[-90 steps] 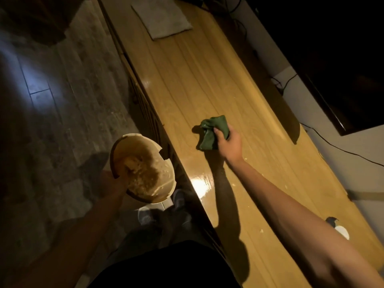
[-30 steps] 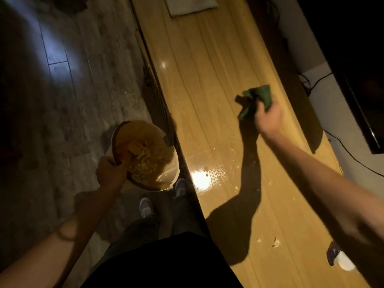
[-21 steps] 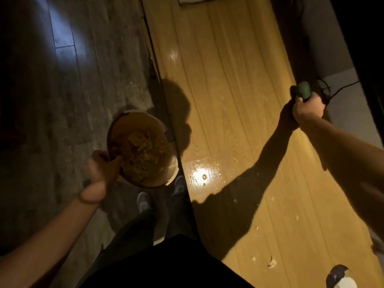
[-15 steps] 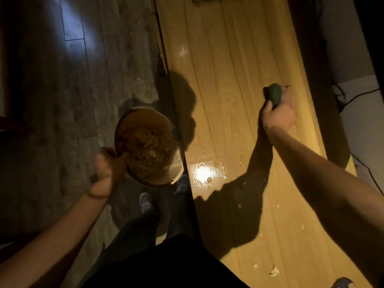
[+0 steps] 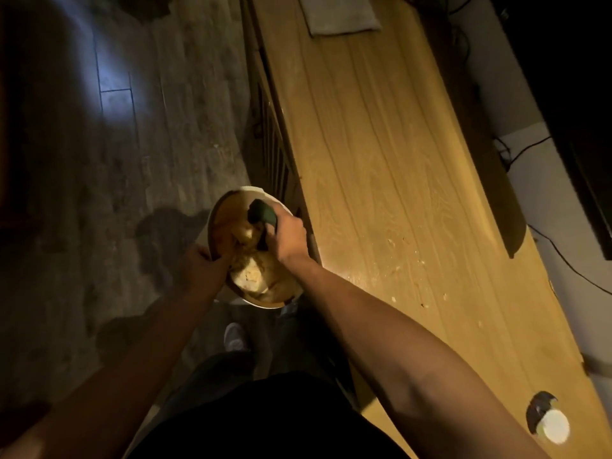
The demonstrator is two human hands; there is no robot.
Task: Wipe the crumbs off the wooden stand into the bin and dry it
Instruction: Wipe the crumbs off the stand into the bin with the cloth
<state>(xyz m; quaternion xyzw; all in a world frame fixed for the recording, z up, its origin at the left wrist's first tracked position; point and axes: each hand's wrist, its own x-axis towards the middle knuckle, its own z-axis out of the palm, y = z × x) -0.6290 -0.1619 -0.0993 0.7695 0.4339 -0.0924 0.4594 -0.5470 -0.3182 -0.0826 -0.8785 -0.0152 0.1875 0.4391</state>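
Right hand (image 5: pixel 288 235) clenches soft green cloth (image 5: pixel 263 213) over bin (image 5: pixel 284 207); left hand (image 5: pixel 202 268) grips its near-left rim; light, crushable, hold bunched.

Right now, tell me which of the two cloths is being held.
The green cloth, gripped in the right hand over the bin. The grey cloth lies flat, untouched, at the wooden stand's far end.
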